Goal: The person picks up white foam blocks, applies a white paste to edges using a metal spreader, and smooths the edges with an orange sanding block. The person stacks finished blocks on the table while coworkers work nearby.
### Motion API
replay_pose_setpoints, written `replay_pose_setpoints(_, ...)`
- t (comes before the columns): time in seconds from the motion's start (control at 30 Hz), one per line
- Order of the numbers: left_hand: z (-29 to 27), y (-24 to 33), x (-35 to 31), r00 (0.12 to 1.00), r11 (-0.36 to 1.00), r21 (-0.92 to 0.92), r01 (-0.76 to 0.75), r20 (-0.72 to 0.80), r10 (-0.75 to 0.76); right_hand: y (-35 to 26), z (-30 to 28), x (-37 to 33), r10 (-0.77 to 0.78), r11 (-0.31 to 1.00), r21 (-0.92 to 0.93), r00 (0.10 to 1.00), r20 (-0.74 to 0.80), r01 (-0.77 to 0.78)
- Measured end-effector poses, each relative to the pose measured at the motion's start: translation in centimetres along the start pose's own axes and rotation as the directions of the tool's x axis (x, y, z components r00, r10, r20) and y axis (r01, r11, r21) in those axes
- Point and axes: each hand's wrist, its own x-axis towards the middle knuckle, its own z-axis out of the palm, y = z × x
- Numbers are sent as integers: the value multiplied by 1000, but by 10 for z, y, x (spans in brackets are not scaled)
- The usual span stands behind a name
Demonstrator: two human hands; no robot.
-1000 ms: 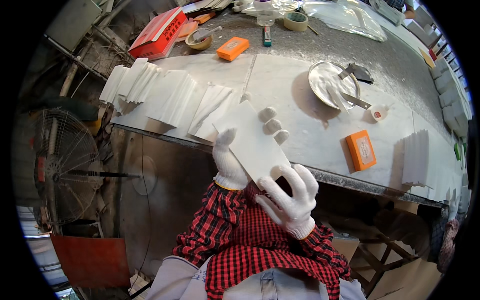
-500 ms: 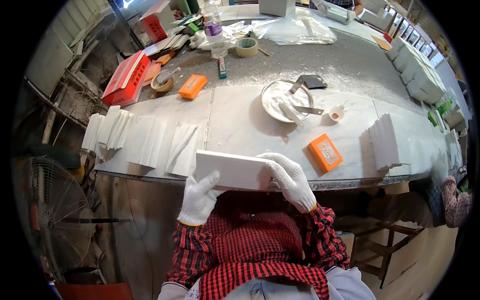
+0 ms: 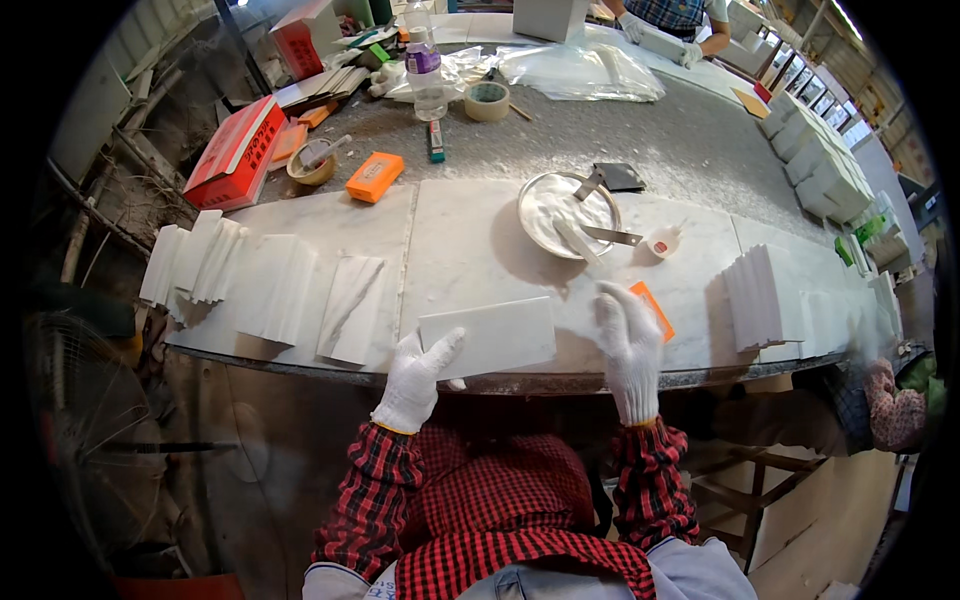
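Note:
My left hand (image 3: 412, 380), in a white knit glove, grips the left end of a thin white stone tile (image 3: 495, 338), thumb on top. The tile is tilted over the near edge of the bench. My right hand (image 3: 632, 355), gloved the same, is off the tile with fingers stretched forward and holding nothing. It partly covers an orange box (image 3: 655, 308); whether it touches the box I cannot tell. Beyond it stands a round metal bowl (image 3: 527, 225) of white paste with a putty knife (image 3: 612, 236) and another metal blade in it. A small white tub (image 3: 662, 241) sits beside the bowl.
Stacked white tiles stand left (image 3: 272, 290) and right (image 3: 752, 300). Farther back are another orange box (image 3: 375, 177), a red carton (image 3: 236, 155), a bottle (image 3: 425, 75), a tape roll (image 3: 487, 101) and plastic sheeting (image 3: 590, 70). Across the bench another person's gloved hands hold a white piece (image 3: 662, 44).
My right hand has let go of the tile and moved right to the orange box. The left hand keeps the tile, which has turned to lie flatter. The view has shifted slightly.

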Motion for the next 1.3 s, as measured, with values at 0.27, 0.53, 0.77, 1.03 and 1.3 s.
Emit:
replay_pose_setpoints(0.27,8,-2,4,994,996,77,-54,-92,61,52,-37,-1,-238,655,-733,971,29,182)
replay_pose_setpoints(0.53,7,-24,-5,987,986,112,-125,-84,134,11,-6,-12,-244,864,-446,969,35,234)
replay_pose_setpoints(0.77,-9,-50,-6,930,912,188,-366,29,367,-70,68,-38,-520,789,-241,823,231,566)
replay_pose_setpoints(1.03,-2,-41,-11,982,977,102,-186,-11,188,-13,21,-2,-345,782,-545,938,26,302)
replay_pose_setpoints(1.3,-12,-48,-8,826,649,527,-548,221,518,-90,30,-4,-452,764,-299,804,385,572)
